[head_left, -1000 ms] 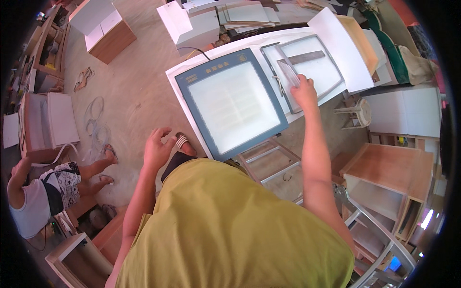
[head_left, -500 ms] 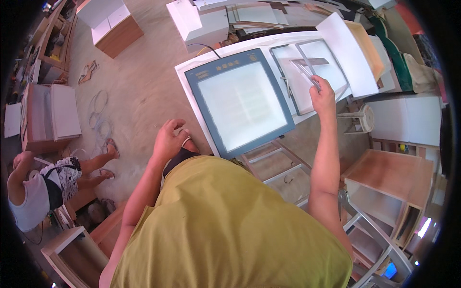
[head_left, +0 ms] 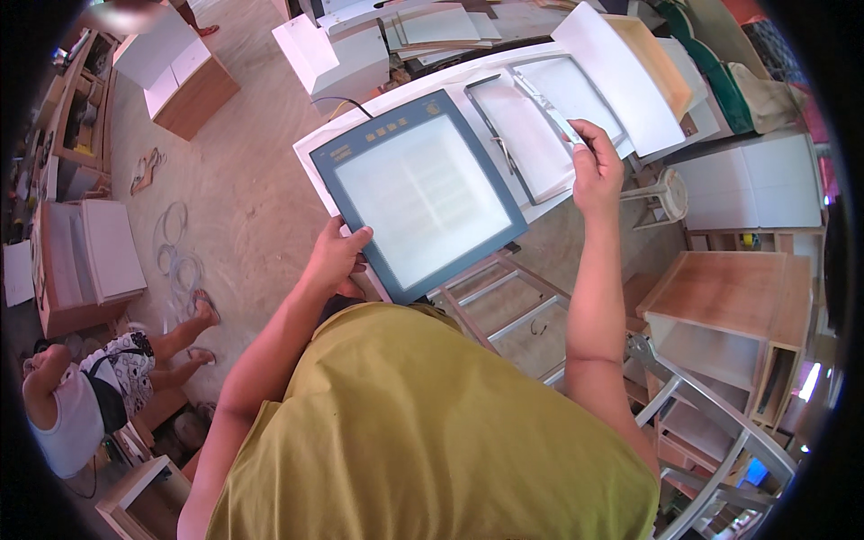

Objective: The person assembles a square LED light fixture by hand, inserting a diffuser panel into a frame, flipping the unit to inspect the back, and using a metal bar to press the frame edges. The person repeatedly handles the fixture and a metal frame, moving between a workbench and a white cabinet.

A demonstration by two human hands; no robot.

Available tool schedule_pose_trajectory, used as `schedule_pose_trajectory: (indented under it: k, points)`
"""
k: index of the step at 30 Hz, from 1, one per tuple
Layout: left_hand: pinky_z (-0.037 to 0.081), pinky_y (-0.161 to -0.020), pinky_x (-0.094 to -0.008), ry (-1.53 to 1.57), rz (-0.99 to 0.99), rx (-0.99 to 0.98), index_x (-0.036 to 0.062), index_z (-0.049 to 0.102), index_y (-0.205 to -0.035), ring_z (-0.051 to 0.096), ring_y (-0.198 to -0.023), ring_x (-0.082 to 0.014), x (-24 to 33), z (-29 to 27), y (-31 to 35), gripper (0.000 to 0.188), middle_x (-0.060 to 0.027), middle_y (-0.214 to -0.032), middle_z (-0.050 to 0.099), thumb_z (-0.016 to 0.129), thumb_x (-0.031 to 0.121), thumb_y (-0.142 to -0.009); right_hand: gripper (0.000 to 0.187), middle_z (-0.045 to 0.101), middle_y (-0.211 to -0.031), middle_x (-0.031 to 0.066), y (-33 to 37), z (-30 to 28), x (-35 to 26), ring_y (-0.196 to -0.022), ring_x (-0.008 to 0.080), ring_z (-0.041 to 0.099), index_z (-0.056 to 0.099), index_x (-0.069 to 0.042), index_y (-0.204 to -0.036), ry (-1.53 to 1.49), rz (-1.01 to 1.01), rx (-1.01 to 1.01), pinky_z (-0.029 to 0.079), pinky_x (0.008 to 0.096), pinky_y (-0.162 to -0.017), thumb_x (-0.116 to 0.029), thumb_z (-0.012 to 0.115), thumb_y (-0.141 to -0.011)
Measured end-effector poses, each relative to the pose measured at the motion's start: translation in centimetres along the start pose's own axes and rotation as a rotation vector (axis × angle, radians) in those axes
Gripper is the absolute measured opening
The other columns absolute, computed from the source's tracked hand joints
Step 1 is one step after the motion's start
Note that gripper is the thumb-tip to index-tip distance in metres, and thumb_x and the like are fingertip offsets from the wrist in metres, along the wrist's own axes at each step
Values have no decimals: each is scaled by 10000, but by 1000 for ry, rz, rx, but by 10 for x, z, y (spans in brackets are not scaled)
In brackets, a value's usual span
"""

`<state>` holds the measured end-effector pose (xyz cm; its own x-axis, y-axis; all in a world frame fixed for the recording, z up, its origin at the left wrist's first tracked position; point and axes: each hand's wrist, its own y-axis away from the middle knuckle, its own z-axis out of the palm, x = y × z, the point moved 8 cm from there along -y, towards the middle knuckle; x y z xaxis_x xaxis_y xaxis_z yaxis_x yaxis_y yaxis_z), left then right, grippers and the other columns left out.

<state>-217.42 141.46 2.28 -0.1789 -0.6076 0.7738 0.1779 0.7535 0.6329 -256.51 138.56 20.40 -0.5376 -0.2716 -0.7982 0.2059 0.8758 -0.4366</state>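
A flat panel (head_left: 430, 202) with a pale centre and a dark blue printed border lies on a white surface (head_left: 304, 148) in front of me. My left hand (head_left: 337, 255) grips its left edge, thumb on top of the border and the other fingers partly hidden at the side. Held in my right hand (head_left: 596, 171) is a long, narrow silvery strip (head_left: 545, 106), its far end pointing away and to the left. Under and around that strip lie a thin dark frame (head_left: 493, 135) and a second grey-edged frame (head_left: 605, 101) on the white surface.
An aluminium ladder (head_left: 504, 310) stands close to my right, below the panel. Wooden cabinets (head_left: 720, 288) and a white stool (head_left: 668, 198) are at the right. Another person (head_left: 76, 405) is at the lower left, near coiled clear tubing (head_left: 180, 270) on the floor.
My left hand has moved from above the floor onto the panel's left edge. In my right hand the silvery strip has turned and now shows its broad, light face. The view has shifted.
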Motion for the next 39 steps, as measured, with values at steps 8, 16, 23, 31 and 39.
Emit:
schedule_pose_trajectory:
  k: [8, 16, 23, 31, 39]
  points:
    - [602, -670, -385, 199, 36, 144, -8, 415, -1358, 682, -813, -231, -3, 1, -10, 399, -161, -1081, 646, 556, 92, -998, 358, 689, -1049, 182, 25, -38, -31, -658, 116, 494, 571, 52, -1256, -573, 166, 224, 424, 277, -627, -87, 486, -938]
    - [438, -465, -280, 65, 152, 192, 64, 464, -1328, 554, -574, -128, -1, -13, -25, 319, -53, -865, 638, 517, 103, -1016, 602, 618, -1246, 164, 68, -57, -9, -948, 224, 592, 430, -92, -1496, -1170, 77, 207, 476, 419, -875, -188, 621, -934]
    - [352, -453, -260, -173, 104, 79, 86, 520, -1330, 456, -520, -87, 46, -42, -46, 307, 1, -742, 590, 499, 118, -1025, 872, 596, -1104, 135, 110, -33, 4, -1038, 297, 612, 380, -124, -1536, -1172, 196, 144, 483, 506, -1005, 43, 535, -694]
    - [356, -471, -266, -407, 89, -11, 57, 529, -1386, 442, -524, -89, 79, -62, -73, 380, -4, -714, 552, 482, 71, -1010, 603, 512, -907, 80, 133, -27, -1, -819, 211, 521, 519, -84, -1290, -1128, 175, 155, 460, 404, -824, -6, 534, -692]
    - [336, -471, -264, -429, 114, -16, 70, 524, -1449, 421, -521, -73, 89, -65, -103, 436, 25, -723, 549, 481, 73, -1015, 370, 532, -902, 95, 148, -37, -21, -787, 181, 512, 531, -40, -1199, -850, 42, 186, 455, 359, -726, -302, 635, -961]
